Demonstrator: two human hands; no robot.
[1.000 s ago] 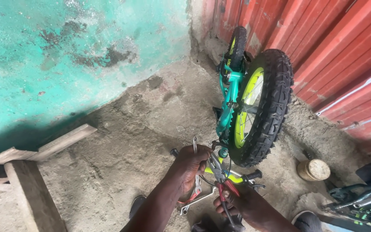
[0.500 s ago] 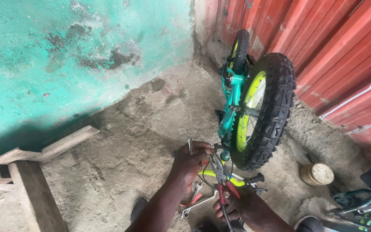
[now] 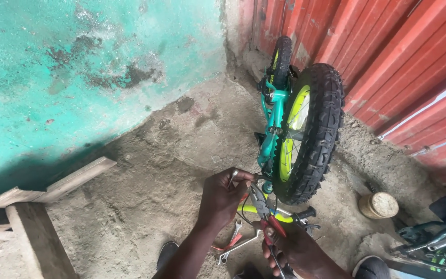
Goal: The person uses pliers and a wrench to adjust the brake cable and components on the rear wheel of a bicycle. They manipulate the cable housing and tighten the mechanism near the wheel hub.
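Note:
A small teal bicycle (image 3: 273, 121) stands upside down by the wall, its knobby black tyre (image 3: 318, 132) on a yellow-green rim facing me. My left hand (image 3: 223, 199) pinches a thin cable end beside the bottom of the wheel. My right hand (image 3: 290, 250) grips red-handled pliers (image 3: 265, 219), whose jaws point up toward the left hand's fingertips. A yellow-green handlebar with a black grip (image 3: 303, 213) lies on the ground just under the hands.
A silver spanner (image 3: 238, 245) and a red tool lie on the dirt floor below my hands. A round tin (image 3: 378, 205) sits at the right. Wooden planks (image 3: 42, 206) lie at the left. Another bicycle's metal parts (image 3: 440, 240) show at the lower right. My shoes (image 3: 167, 254) are at the bottom.
The view has shifted slightly; my hands stay at the wheel's base, the left hand pinching higher and the pliers raised toward it.

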